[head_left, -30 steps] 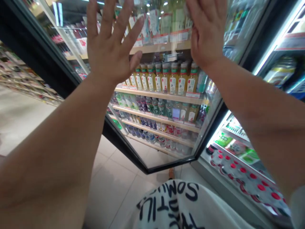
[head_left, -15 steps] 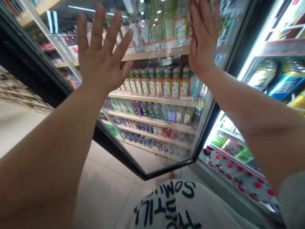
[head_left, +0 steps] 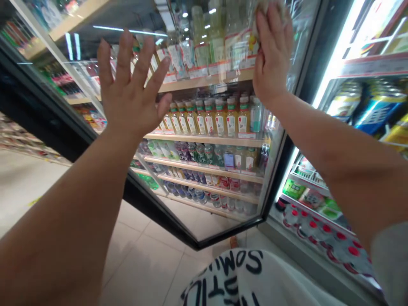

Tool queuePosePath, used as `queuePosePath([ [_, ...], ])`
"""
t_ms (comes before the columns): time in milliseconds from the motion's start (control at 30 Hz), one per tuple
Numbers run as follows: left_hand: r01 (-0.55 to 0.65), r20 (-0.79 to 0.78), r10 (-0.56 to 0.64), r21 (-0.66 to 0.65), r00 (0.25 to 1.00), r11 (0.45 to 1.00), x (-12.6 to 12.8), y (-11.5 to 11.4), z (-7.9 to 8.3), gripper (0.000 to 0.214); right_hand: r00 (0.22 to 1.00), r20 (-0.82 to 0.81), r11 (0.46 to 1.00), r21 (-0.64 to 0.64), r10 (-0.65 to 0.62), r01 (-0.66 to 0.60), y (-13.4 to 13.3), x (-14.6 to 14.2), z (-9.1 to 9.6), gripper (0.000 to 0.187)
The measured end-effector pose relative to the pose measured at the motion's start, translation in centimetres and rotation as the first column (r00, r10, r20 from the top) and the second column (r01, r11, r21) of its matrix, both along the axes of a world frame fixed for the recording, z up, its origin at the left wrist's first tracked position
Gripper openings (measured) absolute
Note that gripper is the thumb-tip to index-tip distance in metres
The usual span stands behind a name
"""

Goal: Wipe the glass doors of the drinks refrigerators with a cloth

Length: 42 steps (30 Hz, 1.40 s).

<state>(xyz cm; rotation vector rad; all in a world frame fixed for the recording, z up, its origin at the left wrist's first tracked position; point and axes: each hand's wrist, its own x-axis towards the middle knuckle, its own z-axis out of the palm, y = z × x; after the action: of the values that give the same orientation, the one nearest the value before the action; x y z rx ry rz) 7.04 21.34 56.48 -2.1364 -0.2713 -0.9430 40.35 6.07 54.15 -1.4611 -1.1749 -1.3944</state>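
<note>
My left hand (head_left: 129, 91) is open, its fingers spread and flat against the glass door (head_left: 204, 212) of an open drinks fridge. Higher up on the same pane, my right hand (head_left: 270, 55) has its fingers together and presses a crumpled pale cloth (head_left: 266, 6). Only the top edge of the cloth shows past my fingertips. Through the glass I see shelves with rows of yellow juice bottles (head_left: 210, 119).
The door's black frame (head_left: 63, 136) swings out over the tiled floor (head_left: 153, 259). At the right, the lit fridge interior (head_left: 321, 229) holds red-capped bottles low down and cans higher up. More store shelves (head_left: 19, 136) stand far left. My printed white shirt (head_left: 242, 276) fills the bottom.
My left hand has slid down and to the left across the glass. My right hand stays near the pane's top with the cloth, which now shows more clearly.
</note>
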Motion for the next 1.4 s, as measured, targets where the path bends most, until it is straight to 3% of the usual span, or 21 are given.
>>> queuePosePath([
  [133, 0.003, 0.005, -0.003, -0.028, 1.0, 1.0, -0.1, -0.2, -0.1, 0.074, 0.981, 0.154, 0.985, -0.143, 0.122, -0.1, 0.4, -0.7, -3.3, 0.051],
  [267, 0.035, 0.023, -0.034, -0.061, 0.999, 0.998, 0.0, -0.5, -0.2, 0.071, 0.943, 0.188, 0.932, -0.292, 0.275, -0.214, 0.3, 0.3, -5.8, 0.05],
  [333, 0.037, 0.028, -0.035, -0.083, 0.999, 0.996, 0.0, -1.0, -0.2, 0.069, 0.938, 0.178, 0.938, -0.242, 0.296, -0.25, 0.3, 0.9, -6.1, 0.048],
  [467, 0.004, 0.041, 0.0, -0.092, 0.999, 0.996, 0.0, -2.1, -0.5, 0.064, 0.95, 0.091, 0.953, 0.019, 0.299, -0.302, 0.6, -0.2, -6.8, 0.05],
  [533, -0.003, 0.051, 0.007, -0.073, 0.999, 0.997, -0.1, -2.6, -0.5, 0.062, 0.944, 0.112, 0.95, 0.017, 0.309, -0.313, 0.7, -1.4, -7.4, 0.053],
  [600, -0.03, 0.055, 0.033, -0.047, 0.998, 0.998, -0.1, -3.0, -0.6, 0.061, 0.923, 0.204, 0.945, -0.093, 0.327, -0.314, 0.7, -2.3, -7.8, 0.057],
  [667, -0.066, 0.059, 0.066, -0.012, 0.996, 0.998, -0.3, -3.3, -0.7, 0.061, 0.908, 0.246, 0.94, -0.122, 0.339, -0.318, 0.9, -2.6, -7.6, 0.058],
  [833, -0.085, 0.067, 0.082, 0.047, 0.994, 0.995, -0.7, -4.0, -0.9, 0.06, 0.93, 0.199, 0.939, 0.09, 0.31, -0.332, 1.4, -3.8, -6.2, 0.061],
  [1000, -0.067, 0.071, 0.064, 0.044, 0.995, 0.997, -0.8, -4.3, -0.9, 0.059, 0.866, 0.335, 0.927, -0.189, 0.371, -0.324, 1.3, -5.3, -5.1, 0.061],
  [1167, -0.082, 0.079, 0.079, 0.034, 0.994, 0.996, -0.7, -4.5, -1.0, 0.059, 0.931, 0.156, 0.937, 0.062, 0.331, -0.344, 1.2, -5.6, -3.5, 0.06],
  [1333, -0.058, 0.079, 0.056, 0.022, 0.995, 0.998, -0.6, -4.2, -1.0, 0.058, 0.86, 0.302, 0.895, -0.315, 0.411, -0.317, 1.1, -6.2, -2.8, 0.058],
  [1400, -0.033, 0.08, 0.032, 0.012, 0.996, 0.999, -0.5, -3.8, -0.9, 0.059, 0.886, 0.258, 0.912, -0.256, 0.384, -0.321, 1.2, -6.1, -1.8, 0.057],
])
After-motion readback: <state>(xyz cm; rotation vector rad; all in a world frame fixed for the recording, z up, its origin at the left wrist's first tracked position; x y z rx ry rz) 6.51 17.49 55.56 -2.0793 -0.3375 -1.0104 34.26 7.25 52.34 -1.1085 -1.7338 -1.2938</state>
